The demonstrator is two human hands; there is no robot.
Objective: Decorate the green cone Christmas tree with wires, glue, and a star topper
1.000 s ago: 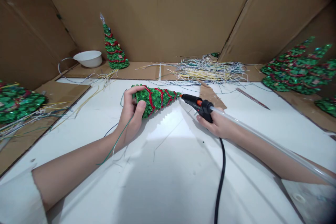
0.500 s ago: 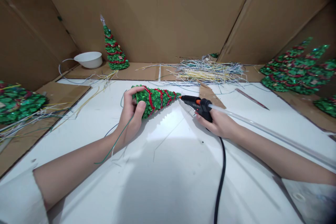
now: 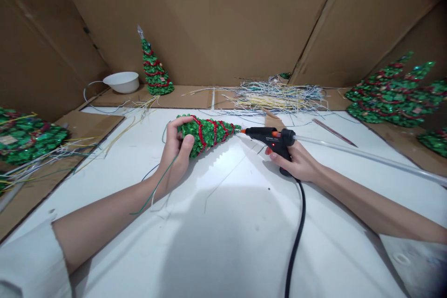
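Observation:
My left hand (image 3: 179,144) is wrapped round the base of a small green Christmas tree (image 3: 211,134) with red garlands, which lies on its side with its tip to the right. Green and white wires trail from the base over my wrist. In my right hand (image 3: 300,163) is a black hot glue gun (image 3: 265,136), its orange nozzle close to the tree's tip; whether they touch I cannot tell. A long clear glue stick (image 3: 352,154) sticks out of the gun's back. Its black cord (image 3: 296,237) runs down across the white tabletop (image 3: 223,223).
At the back stand a white bowl (image 3: 122,82), an upright tree (image 3: 155,72) and a heap of thin wires (image 3: 279,95). More trees (image 3: 394,93) are at right, another tree (image 3: 31,137) at left. A narrow strip (image 3: 333,132) and cardboard piece (image 3: 274,118) lie behind my right hand.
The glue gun has shifted slightly right, away from the tree's tip, and turned so the glue stick lies flatter. My left hand and the tree have hardly moved.

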